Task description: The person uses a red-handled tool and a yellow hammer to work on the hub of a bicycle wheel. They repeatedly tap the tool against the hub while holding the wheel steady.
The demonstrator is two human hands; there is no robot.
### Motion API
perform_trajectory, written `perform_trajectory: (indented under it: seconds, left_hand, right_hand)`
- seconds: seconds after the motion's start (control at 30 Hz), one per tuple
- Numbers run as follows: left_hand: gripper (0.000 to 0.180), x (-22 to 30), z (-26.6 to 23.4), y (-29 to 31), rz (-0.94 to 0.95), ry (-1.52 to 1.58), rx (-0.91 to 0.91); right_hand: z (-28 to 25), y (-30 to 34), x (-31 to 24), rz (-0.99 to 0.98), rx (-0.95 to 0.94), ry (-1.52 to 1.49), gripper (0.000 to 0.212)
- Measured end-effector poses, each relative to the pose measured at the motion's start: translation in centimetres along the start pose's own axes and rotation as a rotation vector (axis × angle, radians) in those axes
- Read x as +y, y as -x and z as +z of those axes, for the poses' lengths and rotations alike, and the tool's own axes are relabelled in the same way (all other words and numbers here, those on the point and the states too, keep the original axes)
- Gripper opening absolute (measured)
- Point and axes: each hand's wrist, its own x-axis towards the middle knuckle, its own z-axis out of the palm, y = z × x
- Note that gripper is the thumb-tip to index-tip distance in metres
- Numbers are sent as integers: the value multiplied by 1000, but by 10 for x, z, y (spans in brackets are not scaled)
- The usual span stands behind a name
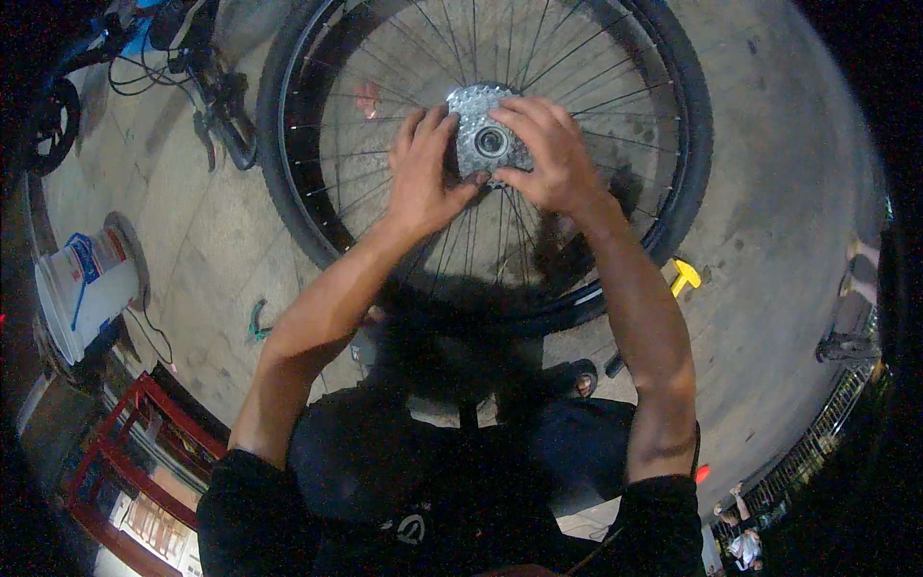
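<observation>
A bicycle wheel (276, 125) with a black knobbly tyre lies flat in front of me, its thin spokes running in to the hub. At its centre sits a silver sprocket cassette (471, 104) with a round opening in the middle. My left hand (423, 173) grips the cassette's left side, fingers along the edge and thumb at the near rim. From the right, my right hand (546, 154) curls over the cassette, its thumb near the left thumb. Both hands are closed on the cassette, and its right edge is partly hidden under my fingers.
A white bucket (111, 279) stands on the left, above a red metal frame (101, 447). Part of a bicycle (216, 115) is at upper left. A yellow-handled tool (685, 277) lies right of the wheel. A person (743, 548) shows far off at lower right.
</observation>
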Motion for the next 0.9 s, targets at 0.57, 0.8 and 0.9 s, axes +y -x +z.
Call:
perform_trajectory:
  seconds: [0.57, 0.8, 0.9]
  left_hand:
    - [82, -5, -4, -2, 39, -59, -18]
    - [94, -8, 0, -2, 58, -47, 22]
    - [98, -5, 4, -2, 49, -68, 43]
  right_hand:
    - [5, -1, 8, 9, -62, -30, 76]
    - [5, -3, 6, 28, -58, -6, 77]
    - [9, -1, 10, 15, -40, 22, 75]
